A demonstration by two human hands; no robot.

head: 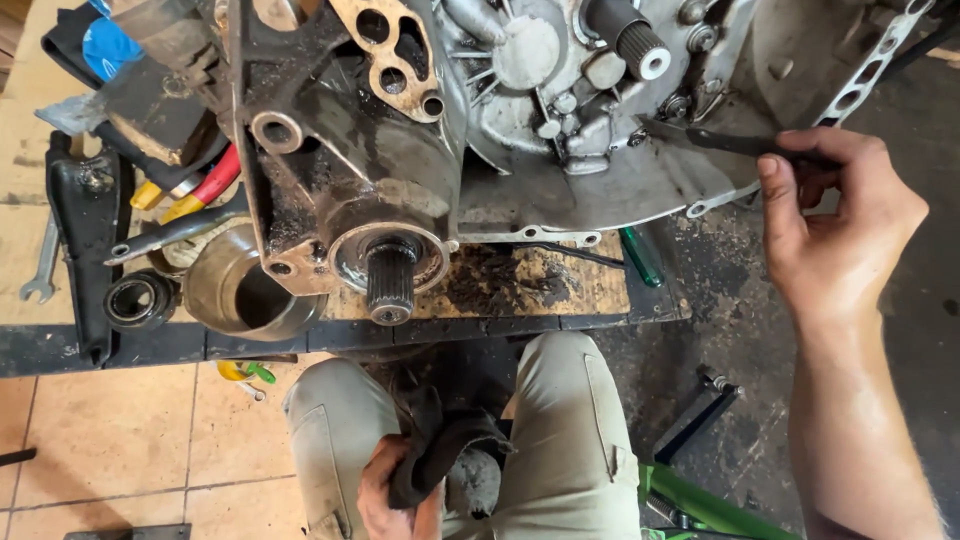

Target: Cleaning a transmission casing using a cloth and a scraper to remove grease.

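Nearest, the left hand (385, 492) rests on the person's lap, its fingers closed around a dark, greasy rag (440, 455) that drapes over the knee. Near right, a green frame (700, 505) stands on the stained floor.

Farther out on the right, the right hand (835, 235) pinches a thin dark scraper (735, 142) between thumb and fingers; its blade points left and its tip lies against the grey gearbox housing (560, 90).

The housing sits on a grimy wooden board (530, 285), with a splined shaft (390, 280) sticking out toward the person. Just left of the shaft lies a metal cup (235, 290), then a bearing (138, 300) and a spanner (42, 270) at the left edge. A green-handled screwdriver (640, 258) lies under the housing's right rim. Behind the cup, red and yellow handles (195, 190) poke out.
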